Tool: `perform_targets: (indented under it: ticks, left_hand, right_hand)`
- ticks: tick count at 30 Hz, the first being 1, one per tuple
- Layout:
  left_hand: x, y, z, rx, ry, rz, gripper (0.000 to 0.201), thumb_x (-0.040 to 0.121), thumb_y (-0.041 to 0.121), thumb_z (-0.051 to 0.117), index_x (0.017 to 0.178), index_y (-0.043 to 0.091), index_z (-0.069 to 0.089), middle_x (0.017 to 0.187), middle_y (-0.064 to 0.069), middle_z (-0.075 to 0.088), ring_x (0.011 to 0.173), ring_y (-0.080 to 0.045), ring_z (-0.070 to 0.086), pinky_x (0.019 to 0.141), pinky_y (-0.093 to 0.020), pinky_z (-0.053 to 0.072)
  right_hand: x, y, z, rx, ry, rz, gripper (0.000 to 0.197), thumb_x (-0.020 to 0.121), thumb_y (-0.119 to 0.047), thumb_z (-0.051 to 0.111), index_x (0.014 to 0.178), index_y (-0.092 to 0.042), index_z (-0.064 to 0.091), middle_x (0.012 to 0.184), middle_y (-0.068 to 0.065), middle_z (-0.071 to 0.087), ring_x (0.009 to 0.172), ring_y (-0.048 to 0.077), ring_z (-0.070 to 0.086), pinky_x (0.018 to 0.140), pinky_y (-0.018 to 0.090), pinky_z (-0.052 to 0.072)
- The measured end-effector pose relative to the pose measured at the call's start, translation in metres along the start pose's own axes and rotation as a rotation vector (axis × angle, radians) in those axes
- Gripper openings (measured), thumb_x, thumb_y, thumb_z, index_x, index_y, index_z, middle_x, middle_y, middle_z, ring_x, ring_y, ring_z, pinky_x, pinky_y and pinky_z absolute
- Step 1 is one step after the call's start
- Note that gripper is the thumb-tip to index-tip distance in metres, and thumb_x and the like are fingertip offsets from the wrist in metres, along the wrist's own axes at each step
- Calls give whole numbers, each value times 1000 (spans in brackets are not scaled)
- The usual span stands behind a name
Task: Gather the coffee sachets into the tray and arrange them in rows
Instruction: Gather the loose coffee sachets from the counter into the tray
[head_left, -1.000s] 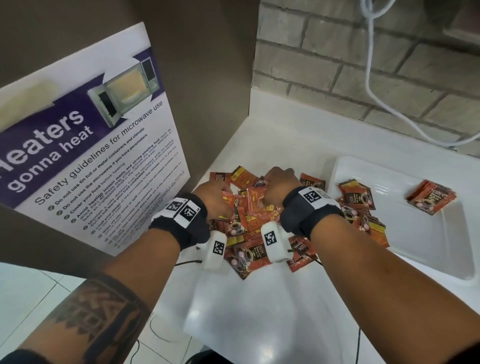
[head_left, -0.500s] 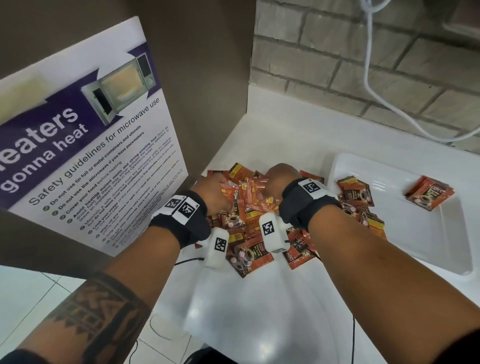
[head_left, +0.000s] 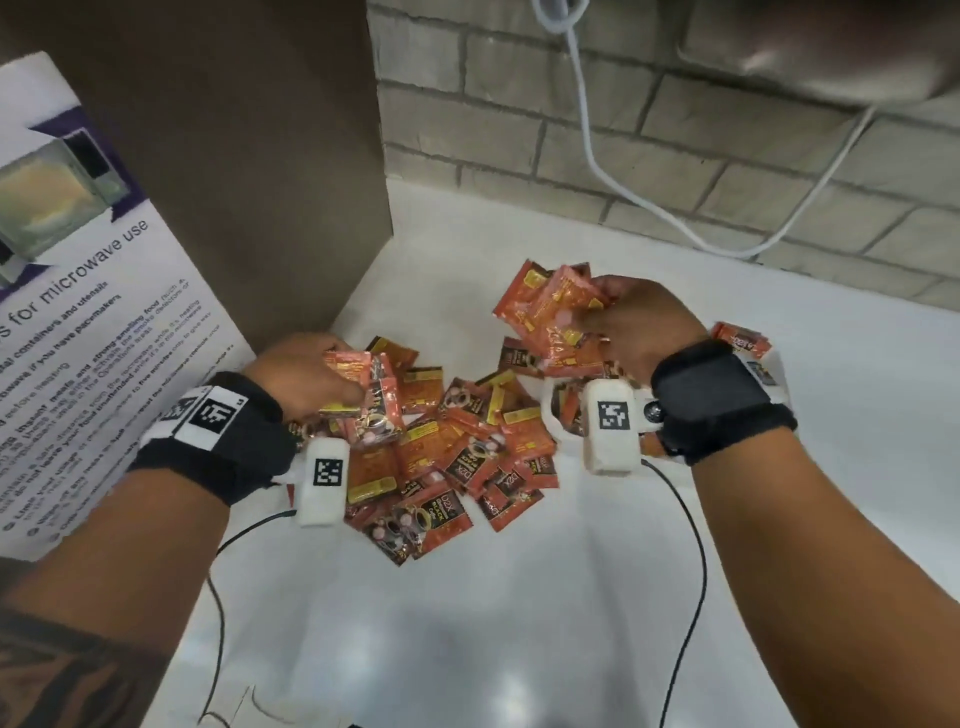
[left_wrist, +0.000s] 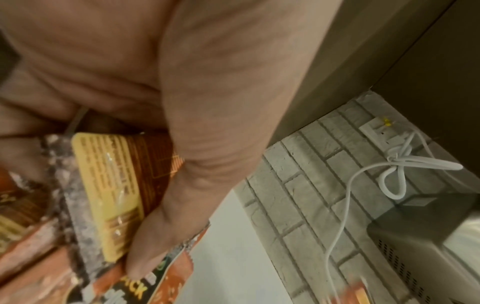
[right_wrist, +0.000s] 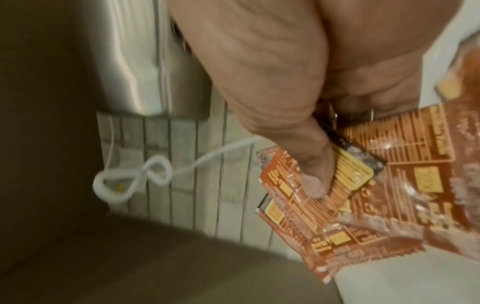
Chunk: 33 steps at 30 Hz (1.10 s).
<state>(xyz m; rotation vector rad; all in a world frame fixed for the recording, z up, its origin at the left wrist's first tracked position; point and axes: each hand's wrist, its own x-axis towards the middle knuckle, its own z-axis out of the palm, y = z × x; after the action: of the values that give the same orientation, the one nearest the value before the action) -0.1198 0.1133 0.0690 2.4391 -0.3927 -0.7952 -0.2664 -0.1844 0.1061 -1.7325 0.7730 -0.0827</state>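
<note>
Right hand (head_left: 641, 322) now lifted away from left, fingers gripping bunch of sachets (head_left: 550, 312) above counter (head_left: 467, 623). Left hand (head_left: 306, 371) grips several sachets at loose pile (head_left: 457, 457). Tray mostly hidden, possibly behind right wrist.

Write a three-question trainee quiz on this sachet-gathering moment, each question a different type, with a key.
1. True or false: the right hand holds a bunch of sachets lifted above the pile.
2. Multiple choice: what does the left hand hold? A) a white cable B) a few sachets C) nothing
3. Fill in: the loose pile lies on the white ____.

Key: 1 true; 2 B; 3 counter
</note>
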Motion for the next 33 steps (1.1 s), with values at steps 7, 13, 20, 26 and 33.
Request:
perform_targets:
  ticks: [7, 13, 20, 26, 33]
  left_hand:
    - [-6, 48, 1, -13, 25, 60, 50, 73, 20, 88, 118, 18, 65, 106, 2, 68, 99, -23, 64, 93, -40, 53]
    - [-5, 139, 46, -89, -44, 238, 39, 75, 29, 87, 106, 21, 64, 92, 10, 66, 80, -8, 62, 63, -22, 49]
    - [28, 190, 134, -419, -148, 138, 97, 32, 49, 95, 116, 10, 68, 110, -9, 74, 98, -31, 72, 86, -51, 60]
    - [42, 204, 162, -235, -48, 118, 57, 80, 32, 82, 128, 7, 63, 123, -7, 69, 105, -26, 65, 88, -31, 53]
    - [41, 214, 166, -33, -16, 125, 20, 88, 22, 70, 99, 7, 63, 94, -4, 66, 83, -22, 60, 61, -26, 44]
  right_hand:
    - [6, 86, -92, -67, 53, 228, 22, 90, -1, 66, 93, -22, 61, 112, 13, 63, 90, 28, 66, 78, 38, 56]
    - [13, 112, -80, -179, 62, 278, 19, 86, -11, 71, 94, -26, 62, 110, 6, 63, 103, 28, 65, 94, 47, 56]
    - [1, 90, -66, -464, 46, 300, 33, 93, -16, 64, 124, -4, 64, 113, 10, 65, 79, 19, 57, 61, 18, 48]
    - [7, 89, -66, -709, 7, 223, 35, 99, -13, 52, 133, -10, 62, 135, 10, 61, 117, 24, 61, 70, 12, 52]
    - [17, 68, -57, -830, 21, 195, 34, 103, -11, 38, 123, -4, 64, 127, 10, 64, 112, 25, 60, 90, 31, 46]
